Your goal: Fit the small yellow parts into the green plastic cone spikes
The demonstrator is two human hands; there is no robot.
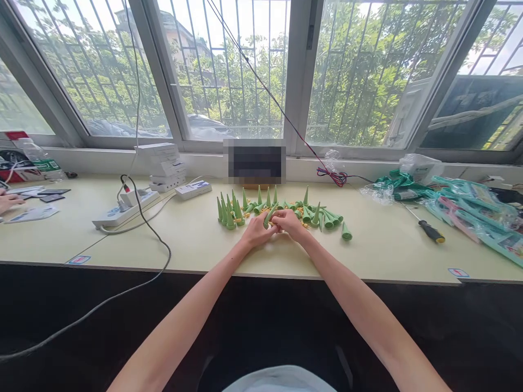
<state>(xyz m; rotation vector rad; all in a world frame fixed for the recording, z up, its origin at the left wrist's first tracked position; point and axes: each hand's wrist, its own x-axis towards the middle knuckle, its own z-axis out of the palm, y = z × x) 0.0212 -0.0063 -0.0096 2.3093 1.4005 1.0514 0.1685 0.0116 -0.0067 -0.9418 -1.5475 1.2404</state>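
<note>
My left hand (258, 231) is closed around a green cone (269, 214), which tilts up to the right between its fingers. Touching it from the right, my right hand (287, 222) pinches at the cone's lower end; whatever is in its fingertips is too small and covered to make out. Several green cones (230, 216) stand upright in a group just left of my hands. Behind and to the right, more green cones (333, 218) lie on their sides or stand, with small yellow pieces (304, 224) scattered among them. One cone (346, 232) lies apart at the right.
On the left of the pale table (196, 245) are a power strip (122, 212), its cable, and stacked white boxes (163, 166). A screwdriver (431, 231) and teal plastic-wrapped items (482, 212) lie at right. Another person's hand (10, 201) shows at far left.
</note>
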